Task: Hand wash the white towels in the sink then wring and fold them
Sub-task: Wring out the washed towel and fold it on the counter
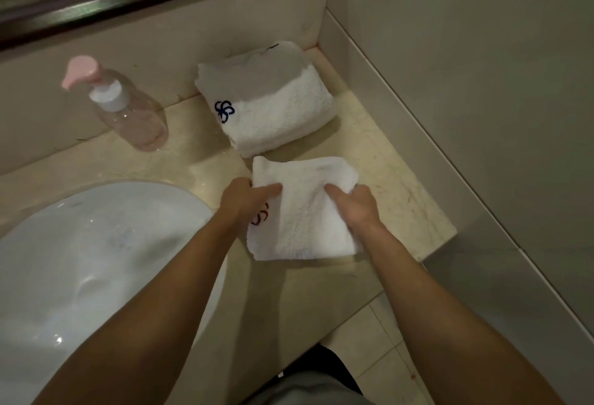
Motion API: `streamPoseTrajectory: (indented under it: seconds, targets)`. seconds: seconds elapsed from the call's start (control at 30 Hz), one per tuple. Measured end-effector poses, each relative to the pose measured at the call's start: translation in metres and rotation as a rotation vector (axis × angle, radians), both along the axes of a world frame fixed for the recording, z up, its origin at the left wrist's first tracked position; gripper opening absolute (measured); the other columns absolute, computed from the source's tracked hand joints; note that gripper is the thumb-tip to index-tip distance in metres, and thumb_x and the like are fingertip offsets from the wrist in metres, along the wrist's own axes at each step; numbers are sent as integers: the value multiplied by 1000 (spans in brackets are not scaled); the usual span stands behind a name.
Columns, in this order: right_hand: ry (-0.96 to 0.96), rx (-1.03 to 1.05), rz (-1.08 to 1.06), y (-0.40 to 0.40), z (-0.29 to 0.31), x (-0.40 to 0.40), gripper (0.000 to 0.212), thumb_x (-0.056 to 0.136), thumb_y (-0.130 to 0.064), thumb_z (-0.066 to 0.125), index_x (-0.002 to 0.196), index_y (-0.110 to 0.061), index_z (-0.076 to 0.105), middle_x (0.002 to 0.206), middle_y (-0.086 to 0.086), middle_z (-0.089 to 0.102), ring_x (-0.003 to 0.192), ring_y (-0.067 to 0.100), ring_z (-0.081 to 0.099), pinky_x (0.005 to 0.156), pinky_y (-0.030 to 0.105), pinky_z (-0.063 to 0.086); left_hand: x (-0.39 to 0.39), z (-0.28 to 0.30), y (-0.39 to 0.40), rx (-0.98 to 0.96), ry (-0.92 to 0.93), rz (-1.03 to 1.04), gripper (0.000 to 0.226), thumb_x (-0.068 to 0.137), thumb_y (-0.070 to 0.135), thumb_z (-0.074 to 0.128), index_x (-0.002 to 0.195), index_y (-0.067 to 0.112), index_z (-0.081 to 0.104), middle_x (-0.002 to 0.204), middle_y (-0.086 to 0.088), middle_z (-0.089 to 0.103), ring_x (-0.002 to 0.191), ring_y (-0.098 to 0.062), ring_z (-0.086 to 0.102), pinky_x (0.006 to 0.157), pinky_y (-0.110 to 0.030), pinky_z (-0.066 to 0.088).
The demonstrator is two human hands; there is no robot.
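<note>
Head view: both hands grip a folded white towel on the counter, most likely to square off its fold.

The left hand [246, 197] pinches the small towel [302, 211] at its left edge, just above a red embroidered mark, while the right hand [355, 203] clamps the right edge with the thumb on top; held at opposite sides like this, the cloth stays flat and taut for folding. It lies near the counter [385, 179] front edge, just right of the sink [96, 243], so it seems already washed and wrung. Just behind it, apart by a narrow gap, sits a folded towel stack [273, 108] with a blue mark, tucked into the corner out of the way. A clear pump bottle [128, 108] stands behind the sink by the wall.
</note>
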State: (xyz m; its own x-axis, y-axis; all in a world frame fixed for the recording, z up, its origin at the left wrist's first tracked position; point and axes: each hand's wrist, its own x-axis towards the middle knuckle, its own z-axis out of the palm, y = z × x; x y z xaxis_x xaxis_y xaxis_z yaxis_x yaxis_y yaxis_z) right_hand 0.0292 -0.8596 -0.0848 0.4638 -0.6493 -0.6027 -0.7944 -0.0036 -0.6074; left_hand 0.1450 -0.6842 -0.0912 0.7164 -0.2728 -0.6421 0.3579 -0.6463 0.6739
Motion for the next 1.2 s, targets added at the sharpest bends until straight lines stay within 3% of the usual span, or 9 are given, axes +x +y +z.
streamPoseTrajectory:
  seconds: [0.17, 0.3, 0.47, 0.7, 0.83, 0.9, 1.0, 1.1, 1.2]
  targets:
    - [-289, 7, 14, 4, 30, -9, 47, 93, -46, 63, 136, -28, 57, 125, -7, 66, 113, 18, 63, 101, 44, 51, -18, 22, 10, -286, 18, 64, 46, 89, 43, 67, 123, 24, 42, 116, 2, 62, 92, -15, 65, 78, -34, 56]
    - [-490, -3, 11, -1, 70, 7, 16, 95, -35, 67, 111, -34, 67, 104, -14, 74, 99, 6, 70, 90, 33, 55, -15, 45, 17, -546, -118, 161, 44, 92, 31, 67, 131, 25, 46, 119, 8, 65, 106, -12, 66, 88, -35, 56]
    - [-539, -117, 186, -29, 110, 98, 34, 95, -46, 64, 124, -29, 64, 112, -11, 71, 102, 6, 68, 87, 29, 54, 38, 78, -8, -611, -276, 395, 52, 93, 34, 65, 137, 20, 40, 123, 8, 57, 107, -9, 61, 77, -22, 55]
    - [-521, -87, 449, -68, 74, 231, 31, 99, -39, 60, 126, -23, 57, 107, -15, 62, 102, 5, 62, 85, 21, 49, 127, 63, -47, -355, -320, 654, 40, 94, 31, 60, 129, 15, 49, 109, 2, 60, 103, -21, 62, 86, -35, 53]
    - [-410, -204, 432, -81, 36, 265, 41, 95, -35, 66, 126, -9, 59, 118, 10, 68, 113, 34, 64, 97, 46, 52, 141, 38, -56, -35, -545, 388, 58, 93, 28, 56, 145, 13, 36, 130, -12, 55, 109, -32, 59, 88, -39, 50]
    - [-363, -341, 454, -78, 24, 265, 53, 95, -37, 64, 135, -6, 49, 129, 19, 62, 116, 39, 60, 96, 49, 51, 138, 26, -55, 176, -643, 289, 69, 95, 37, 53, 152, 16, 20, 143, -12, 40, 114, -34, 55, 87, -46, 50]
    - [-291, -626, 513, -71, 18, 255, 64, 100, -39, 54, 154, -15, 28, 147, 22, 43, 123, 41, 51, 98, 47, 46, 135, 24, -51, 253, -696, 314, 71, 95, 45, 51, 154, 21, 18, 150, -5, 31, 121, -30, 50, 88, -45, 48]
    - [-176, -965, 646, -61, 28, 243, 49, 98, -34, 55, 142, -14, 46, 138, 24, 44, 119, 42, 46, 97, 47, 37, 125, 33, -45, 272, -719, 236, 58, 97, 45, 47, 148, 23, 31, 144, -2, 38, 119, -27, 50, 85, -41, 47]
    - [-344, -1107, 797, -33, 40, 225, 31, 91, -28, 59, 117, -11, 64, 123, 22, 55, 109, 40, 50, 90, 45, 39, 109, 45, -28, 253, -741, 198, 45, 98, 43, 45, 138, 20, 48, 136, -1, 49, 112, -24, 56, 86, -41, 50]
